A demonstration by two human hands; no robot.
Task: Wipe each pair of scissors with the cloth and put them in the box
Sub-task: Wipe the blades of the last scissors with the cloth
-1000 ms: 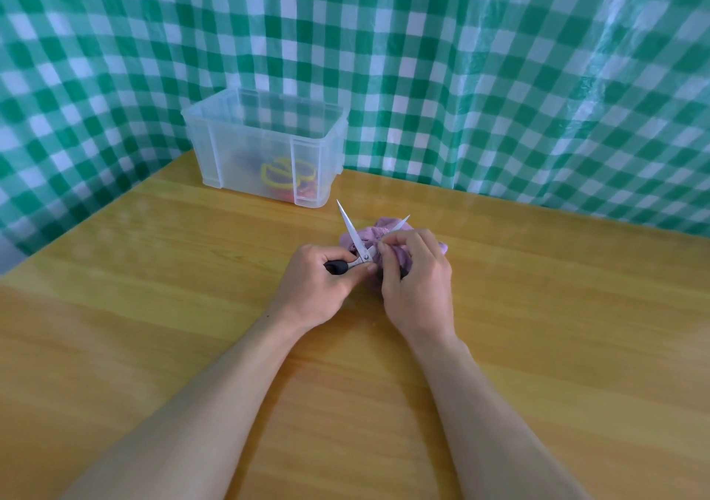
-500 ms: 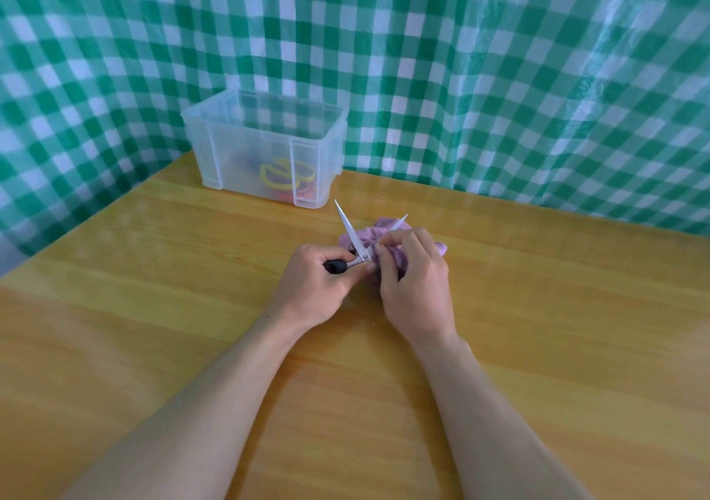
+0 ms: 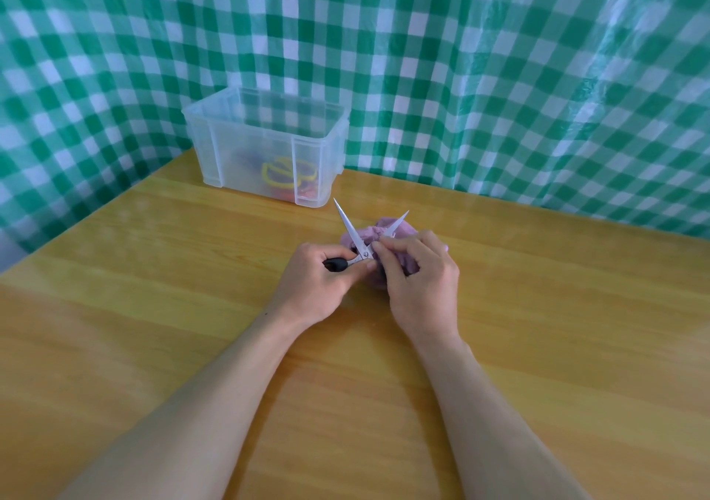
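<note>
A small pair of black-handled scissors (image 3: 351, 235) stands with its blades spread wide, points up and away from me. My left hand (image 3: 319, 282) grips the black handle. My right hand (image 3: 418, 280) holds a bunched pink cloth (image 3: 369, 235) and pinches it against the right blade near the pivot. A clear plastic box (image 3: 265, 146) stands at the table's back left, with yellow-handled and red-handled scissors (image 3: 286, 177) lying inside.
The wooden table (image 3: 538, 326) spreads around my hands. A green and white checked plastic sheet (image 3: 499, 77) hangs behind and to the left of the table, close behind the box.
The right hand with the cloth has slid a little down the right blade towards the pivot, baring more of that blade's tip. The left hand has stayed put.
</note>
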